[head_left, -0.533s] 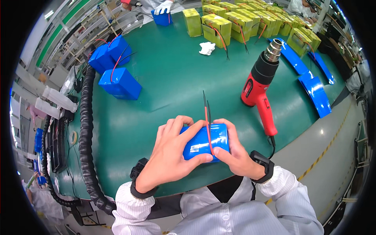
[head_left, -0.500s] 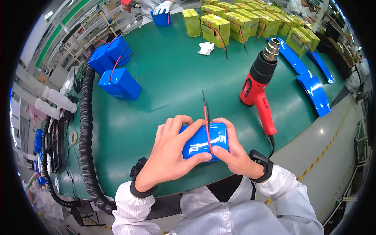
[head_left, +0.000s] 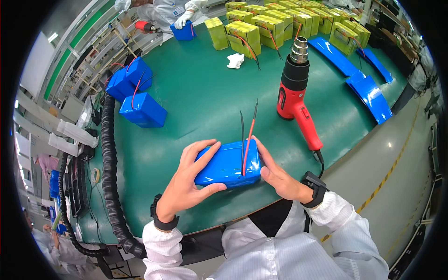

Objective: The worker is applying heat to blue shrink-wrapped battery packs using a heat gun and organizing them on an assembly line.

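Note:
Between my two hands, close to the table's near edge, sits a battery pack (head_left: 221, 163) in shiny blue wrap. One red and one black wire rise from its right part. My left hand (head_left: 185, 179) grips the pack's left end, fingers over the far side and thumb along the near side. Against the right end rests my right hand (head_left: 282, 178), its fingers behind the pack and its thumb at the near corner. A red heat gun (head_left: 298, 102) with a metal nozzle stands to the right of the pack, nozzle up.
Several blue packs (head_left: 142, 110) stand at the left beside a thick black corrugated hose (head_left: 109, 172). Yellow-green packs (head_left: 242, 39) fill the far side, near a crumpled white wad (head_left: 235, 60). Blue wrap sleeves (head_left: 371, 98) lie right. Across the table, a co-worker's gloved hand (head_left: 184, 19) touches a blue pack.
The blue pack has turned and shifted left, showing more of its top. My right thumb has left the wires, which now spread apart. My left hand has moved farther left along the pack.

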Tool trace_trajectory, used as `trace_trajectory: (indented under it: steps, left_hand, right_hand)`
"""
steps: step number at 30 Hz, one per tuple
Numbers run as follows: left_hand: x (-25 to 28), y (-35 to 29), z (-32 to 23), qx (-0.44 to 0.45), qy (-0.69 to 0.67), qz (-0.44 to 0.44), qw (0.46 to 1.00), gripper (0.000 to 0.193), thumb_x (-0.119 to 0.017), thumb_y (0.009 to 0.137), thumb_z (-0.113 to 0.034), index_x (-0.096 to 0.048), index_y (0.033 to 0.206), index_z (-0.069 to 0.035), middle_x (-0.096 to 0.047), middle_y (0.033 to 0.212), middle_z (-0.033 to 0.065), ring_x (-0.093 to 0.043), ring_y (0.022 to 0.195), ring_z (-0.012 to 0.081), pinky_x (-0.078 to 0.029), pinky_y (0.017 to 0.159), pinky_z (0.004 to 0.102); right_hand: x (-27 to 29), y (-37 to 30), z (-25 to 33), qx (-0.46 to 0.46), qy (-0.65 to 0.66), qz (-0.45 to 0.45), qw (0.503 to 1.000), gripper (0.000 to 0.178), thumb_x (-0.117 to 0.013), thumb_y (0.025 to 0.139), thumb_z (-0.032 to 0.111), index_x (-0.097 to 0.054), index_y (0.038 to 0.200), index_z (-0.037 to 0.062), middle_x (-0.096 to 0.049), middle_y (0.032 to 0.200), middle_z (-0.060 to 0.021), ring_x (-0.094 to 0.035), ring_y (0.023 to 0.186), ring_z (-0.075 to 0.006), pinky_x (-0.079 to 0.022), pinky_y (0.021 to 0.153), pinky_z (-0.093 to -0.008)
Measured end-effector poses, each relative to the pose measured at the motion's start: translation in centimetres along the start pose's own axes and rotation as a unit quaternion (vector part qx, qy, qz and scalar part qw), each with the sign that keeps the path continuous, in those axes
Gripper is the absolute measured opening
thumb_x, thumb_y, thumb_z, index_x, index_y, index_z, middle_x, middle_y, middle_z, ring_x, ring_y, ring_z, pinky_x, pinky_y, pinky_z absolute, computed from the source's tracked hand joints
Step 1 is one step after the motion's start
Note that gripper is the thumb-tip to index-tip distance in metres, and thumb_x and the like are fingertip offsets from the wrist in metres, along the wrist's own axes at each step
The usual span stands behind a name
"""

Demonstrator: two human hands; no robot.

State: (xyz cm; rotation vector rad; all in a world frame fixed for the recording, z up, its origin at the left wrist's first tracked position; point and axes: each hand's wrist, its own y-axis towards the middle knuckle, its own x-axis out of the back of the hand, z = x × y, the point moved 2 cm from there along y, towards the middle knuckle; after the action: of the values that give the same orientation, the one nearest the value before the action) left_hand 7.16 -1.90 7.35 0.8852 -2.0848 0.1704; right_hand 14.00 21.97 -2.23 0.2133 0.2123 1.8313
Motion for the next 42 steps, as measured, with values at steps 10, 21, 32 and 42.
trace_trajectory:
  steps: [10,21,32,42]
  left_hand:
    - [-1.8,-0.3,0.4,0.013,0.059,-0.205,0.977,0.062,-0.086,0.079,-0.023,-0.067,0.136,-0.006,-0.057,0.136,0.0195,-0.061,0.119,0.0369,-0.049,0.103,0.045]
    - [-2.5,-1.0,0.7,0.046,0.329,-0.267,0.905,0.037,-0.071,0.095,-0.009,-0.075,0.131,-0.02,-0.053,0.143,0.0198,-0.049,0.129,0.0388,-0.041,0.109,0.0491]
    - [-2.0,-0.1,0.0,0.11,0.378,-0.25,0.885,0.038,-0.07,0.097,-0.015,-0.072,0.134,-0.018,-0.055,0.138,0.017,-0.051,0.123,0.036,-0.044,0.103,0.0459]
    - [0.8,2.3,0.6,0.236,0.22,-0.17,0.931,0.055,-0.072,0.096,-0.032,-0.061,0.146,-0.012,-0.058,0.118,0.0154,-0.052,0.109,0.031,-0.046,0.095,0.0433]
  right_hand:
    - [0.4,4.9,-1.8,0.004,0.017,-0.017,1.0,0.08,-0.022,0.113,0.057,-0.011,0.165,-0.0035,-0.016,0.171,-0.0219,-0.015,0.16,-0.0319,-0.012,0.129,-0.0397]
    - [-2.4,13.6,-4.4,-0.034,0.219,0.084,0.972,0.08,-0.025,0.111,0.062,-0.028,0.163,0.0015,-0.037,0.163,-0.0195,-0.039,0.149,-0.027,-0.03,0.124,-0.0379]
    - [-3.6,14.0,-5.1,-0.006,0.163,0.028,0.986,0.081,-0.028,0.111,0.061,-0.035,0.157,-0.0059,-0.039,0.161,-0.0275,-0.037,0.151,-0.0388,-0.029,0.124,-0.0416]
    - [-3.1,12.9,-4.7,0.071,0.041,-0.005,0.997,0.082,-0.058,0.101,0.047,-0.033,0.155,-0.0082,-0.047,0.151,-0.0341,-0.048,0.14,-0.045,-0.039,0.116,-0.0468]
